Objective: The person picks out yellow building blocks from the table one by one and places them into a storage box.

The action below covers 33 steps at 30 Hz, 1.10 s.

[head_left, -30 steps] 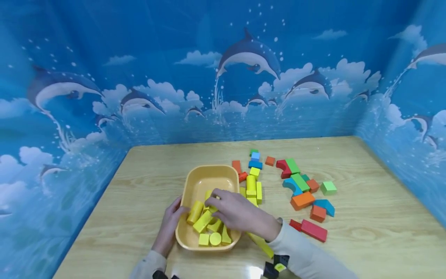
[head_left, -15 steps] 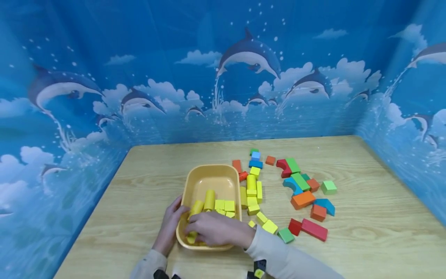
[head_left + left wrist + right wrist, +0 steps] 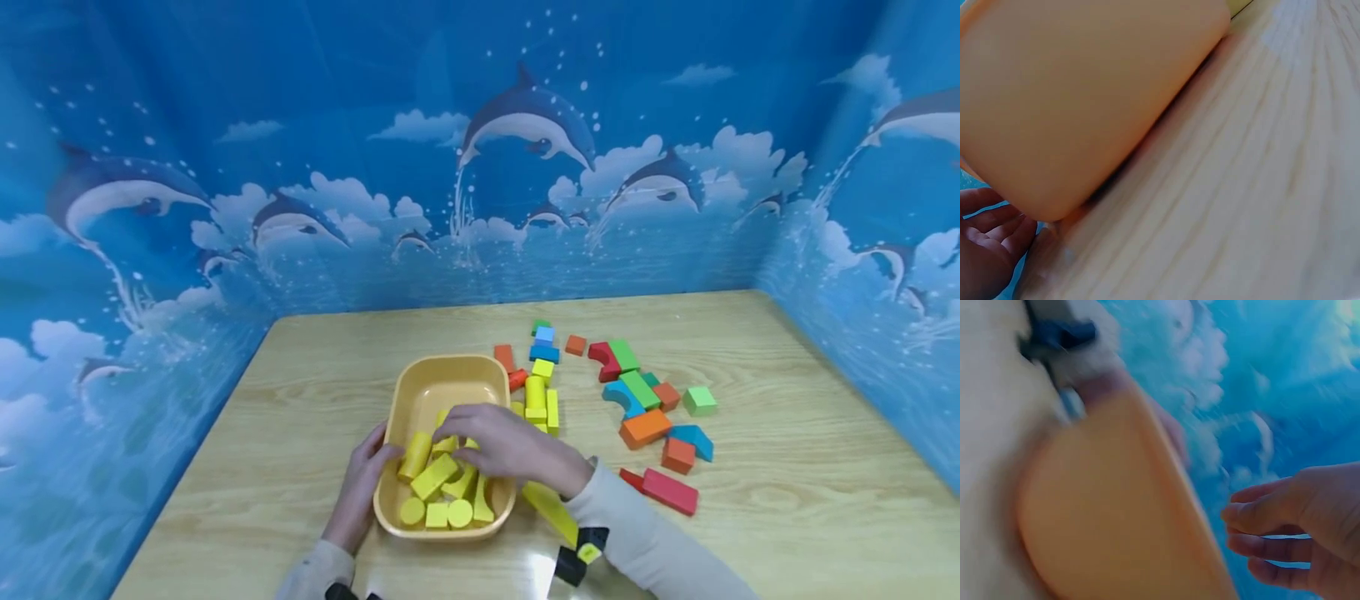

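Note:
A pale orange plastic tub (image 3: 450,375) stands on the table with several yellow blocks (image 3: 435,477) in its near part. My left hand (image 3: 360,487) holds the tub's left side, thumb over the rim and fingers along the outer wall. In the left wrist view, fingers of the left hand (image 3: 994,240) lie by the tub's wall (image 3: 1085,94). Above the yellow blocks hovers my right hand (image 3: 510,446), fingers loosely bent. Nothing shows between the fingers of the right hand (image 3: 1291,531) in the right wrist view. It partly hides some blocks.
Right of the tub, more yellow blocks (image 3: 536,393) lie on the wooden table (image 3: 315,400). Farther right are scattered red, orange (image 3: 646,428), green and blue (image 3: 690,440) blocks. A blue dolphin-print curtain (image 3: 420,183) encloses the table's back and sides.
My right hand went down to the tub's near left part, then rose back to the right over the blocks. A yellow round block now shows at the near left. The left hand stays on the tub.

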Each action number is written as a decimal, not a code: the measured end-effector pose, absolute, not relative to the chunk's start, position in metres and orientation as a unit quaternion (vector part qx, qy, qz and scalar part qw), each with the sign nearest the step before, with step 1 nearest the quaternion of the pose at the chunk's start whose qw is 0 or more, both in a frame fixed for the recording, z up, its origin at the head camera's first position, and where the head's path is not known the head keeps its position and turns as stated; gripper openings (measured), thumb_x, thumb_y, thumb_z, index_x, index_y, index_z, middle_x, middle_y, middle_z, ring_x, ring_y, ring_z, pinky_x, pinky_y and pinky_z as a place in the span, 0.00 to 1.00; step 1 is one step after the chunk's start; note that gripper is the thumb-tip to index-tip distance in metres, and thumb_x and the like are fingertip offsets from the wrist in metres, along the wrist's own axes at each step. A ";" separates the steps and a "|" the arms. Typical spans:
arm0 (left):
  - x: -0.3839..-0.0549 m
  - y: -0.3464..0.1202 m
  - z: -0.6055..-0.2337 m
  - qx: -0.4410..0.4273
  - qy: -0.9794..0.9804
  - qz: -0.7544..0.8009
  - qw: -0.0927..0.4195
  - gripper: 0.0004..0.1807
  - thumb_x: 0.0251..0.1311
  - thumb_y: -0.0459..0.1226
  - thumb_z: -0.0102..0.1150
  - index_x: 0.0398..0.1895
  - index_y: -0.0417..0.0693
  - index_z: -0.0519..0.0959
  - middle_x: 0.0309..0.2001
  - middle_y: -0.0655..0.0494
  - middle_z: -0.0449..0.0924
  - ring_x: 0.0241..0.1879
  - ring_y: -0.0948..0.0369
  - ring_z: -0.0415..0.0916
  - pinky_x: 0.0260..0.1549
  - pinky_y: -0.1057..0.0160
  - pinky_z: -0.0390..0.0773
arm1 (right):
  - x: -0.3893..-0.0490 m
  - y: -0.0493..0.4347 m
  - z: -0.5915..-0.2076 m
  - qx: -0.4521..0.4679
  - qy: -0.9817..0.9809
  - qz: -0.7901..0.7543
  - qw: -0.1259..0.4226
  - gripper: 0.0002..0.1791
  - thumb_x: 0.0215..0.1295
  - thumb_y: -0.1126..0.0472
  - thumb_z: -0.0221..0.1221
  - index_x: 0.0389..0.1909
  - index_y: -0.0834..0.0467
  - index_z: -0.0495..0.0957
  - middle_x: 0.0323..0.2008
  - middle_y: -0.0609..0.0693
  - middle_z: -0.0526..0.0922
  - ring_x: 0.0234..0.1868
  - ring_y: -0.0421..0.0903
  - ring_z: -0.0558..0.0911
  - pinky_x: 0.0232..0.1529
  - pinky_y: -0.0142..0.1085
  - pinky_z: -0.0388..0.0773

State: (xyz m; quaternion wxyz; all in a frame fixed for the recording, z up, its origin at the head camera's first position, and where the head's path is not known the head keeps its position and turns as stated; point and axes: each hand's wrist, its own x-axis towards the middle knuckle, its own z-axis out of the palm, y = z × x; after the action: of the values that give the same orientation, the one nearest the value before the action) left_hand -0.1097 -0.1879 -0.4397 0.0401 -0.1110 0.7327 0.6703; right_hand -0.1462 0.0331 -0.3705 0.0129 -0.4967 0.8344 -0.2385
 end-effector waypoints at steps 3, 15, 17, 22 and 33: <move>-0.109 -0.189 -0.440 -0.117 0.733 0.669 0.047 0.35 0.58 0.34 0.50 0.72 0.42 0.60 0.69 0.39 0.61 0.65 0.47 0.63 0.62 0.52 0.67 | -0.163 0.059 -0.370 -0.451 0.855 -0.258 -0.013 0.16 0.59 0.68 0.63 0.49 0.59 0.81 0.45 0.50 0.83 0.45 0.46 0.80 0.46 0.34 0.79; -0.108 -0.192 -0.438 -0.104 0.732 0.672 0.039 0.34 0.58 0.32 0.48 0.72 0.39 0.60 0.68 0.36 0.62 0.63 0.46 0.65 0.59 0.57 0.71 | -0.203 0.110 -0.393 -0.294 0.936 -0.185 0.058 0.31 0.53 0.86 0.49 0.52 0.57 0.82 0.58 0.59 0.77 0.59 0.58 0.73 0.53 0.48 0.78; -0.108 -0.191 -0.438 -0.103 0.732 0.673 0.039 0.34 0.58 0.32 0.48 0.71 0.39 0.60 0.68 0.36 0.62 0.63 0.46 0.65 0.59 0.57 0.71 | -0.204 0.113 -0.396 -0.289 0.939 -0.174 0.066 0.34 0.51 0.87 0.48 0.51 0.56 0.83 0.61 0.59 0.74 0.62 0.59 0.70 0.53 0.49 0.78; -0.109 -0.189 -0.439 -0.103 0.727 0.678 0.039 0.34 0.59 0.32 0.48 0.71 0.39 0.60 0.68 0.37 0.62 0.63 0.47 0.65 0.58 0.59 0.71 | -0.204 0.119 -0.400 -0.284 0.947 -0.131 0.070 0.34 0.51 0.87 0.52 0.54 0.54 0.81 0.69 0.57 0.65 0.68 0.61 0.61 0.57 0.58 0.72; -0.109 -0.189 -0.439 -0.104 0.722 0.683 0.039 0.34 0.59 0.32 0.48 0.72 0.38 0.60 0.68 0.36 0.62 0.63 0.47 0.64 0.58 0.60 0.71 | -0.204 0.130 -0.405 -0.273 0.957 -0.082 0.051 0.24 0.60 0.76 0.58 0.53 0.50 0.78 0.70 0.59 0.62 0.70 0.66 0.55 0.61 0.67 0.60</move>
State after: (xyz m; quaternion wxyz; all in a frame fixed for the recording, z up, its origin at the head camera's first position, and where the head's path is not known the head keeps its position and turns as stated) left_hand -0.1086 -0.1891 -0.4394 0.0385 -0.1037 0.7215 0.6835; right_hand -0.2045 0.1297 -0.4052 0.0512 -0.2730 0.9571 -0.0823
